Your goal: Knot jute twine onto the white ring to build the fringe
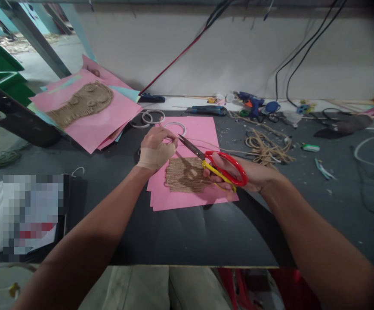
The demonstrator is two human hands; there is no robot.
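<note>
Twine lines cover a block [185, 174] on the pink paper [199, 129] in front of me. My left hand [157, 146], with a tan wrap round its wrist and palm, pinches a strand of twine above the paper's left part. Scissors [225, 170] with one red and one yellow handle are in my right hand [238, 172]. Their tips lie close to my left fingertips, and the blades look nearly closed. From there a thin strand runs right to a loose tangle of twine [264, 146] on the dark table.
Pink sheets with a twine shape [86, 101] are stacked at the back left. White rings [153, 117], a utility knife [208, 110] and a blue glue gun [254, 103] lie along the back. A dark cylinder [15, 114] leans at left; a white-green item [310, 147] lies right.
</note>
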